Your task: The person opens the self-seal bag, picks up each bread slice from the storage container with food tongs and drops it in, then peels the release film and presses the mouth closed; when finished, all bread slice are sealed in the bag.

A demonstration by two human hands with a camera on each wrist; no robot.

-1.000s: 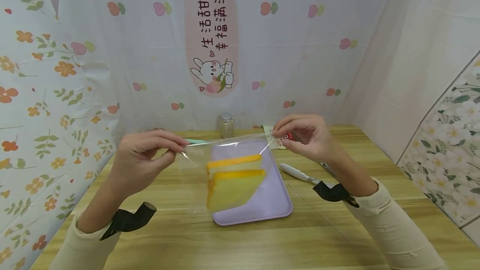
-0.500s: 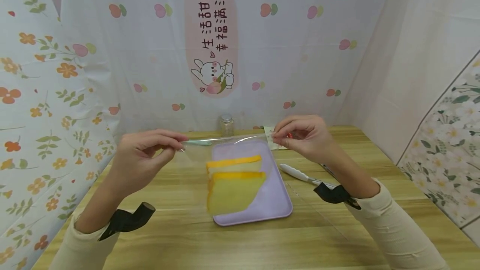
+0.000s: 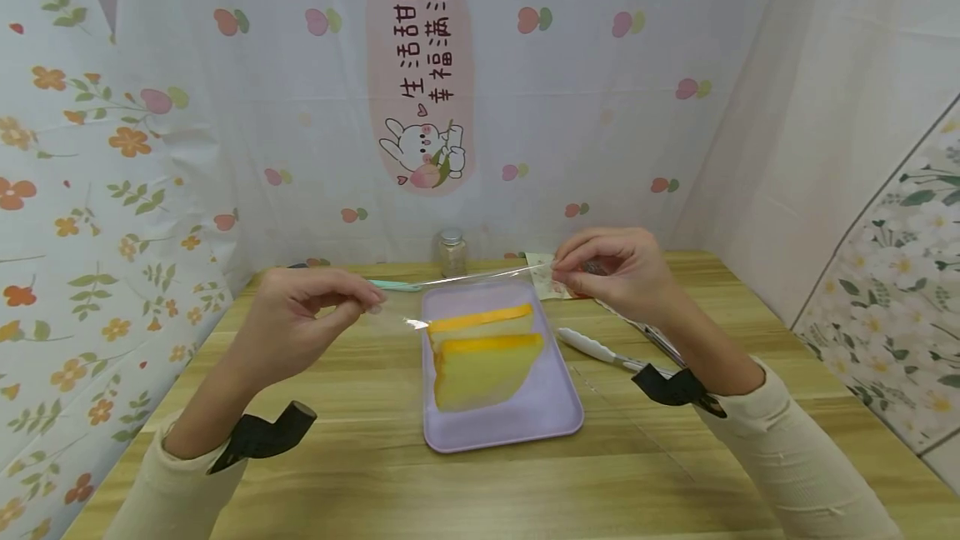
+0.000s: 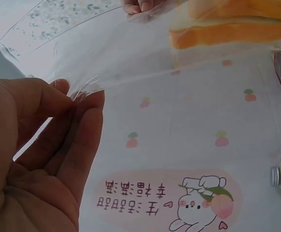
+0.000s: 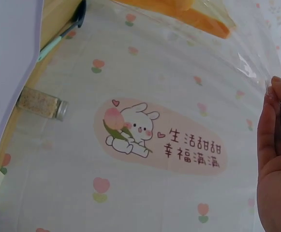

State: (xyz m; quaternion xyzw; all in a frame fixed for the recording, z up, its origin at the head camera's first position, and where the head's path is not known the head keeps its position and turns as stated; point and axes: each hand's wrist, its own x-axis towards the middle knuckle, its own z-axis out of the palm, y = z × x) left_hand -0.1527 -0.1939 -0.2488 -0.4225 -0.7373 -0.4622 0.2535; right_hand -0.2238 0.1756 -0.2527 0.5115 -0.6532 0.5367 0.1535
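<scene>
A clear plastic bag (image 3: 401, 315) hangs between the two hands over a lilac tray (image 3: 543, 419). Inside it are bread slices with orange crusts, a front slice (image 3: 487, 377) and another slice (image 3: 480, 322) behind it. In the head view the left hand (image 3: 303, 307) pinches the bag's upper left corner. The right hand (image 3: 618, 272) pinches the upper right corner between thumb and fingers. Gathered film shows at the left thumb in the left wrist view, where the crusts (image 4: 227, 34) appear upper right. The right wrist view has film running to the right fingertips (image 5: 271, 94).
Behind the tray stands a small lidded jar (image 3: 452, 255). A printed packet (image 3: 542, 277) lies near the right hand, and tongs with a white handle (image 3: 588, 346) lie right of the tray. A mint-handled utensil (image 3: 397, 285) is at back left. Patterned curtains (image 3: 555, 115) enclose the wooden table (image 3: 360, 473).
The left hand has shifted a little right. The bag and its bread slices have moved right and slightly up over the tray. The right hand has barely moved and keeps its pinch.
</scene>
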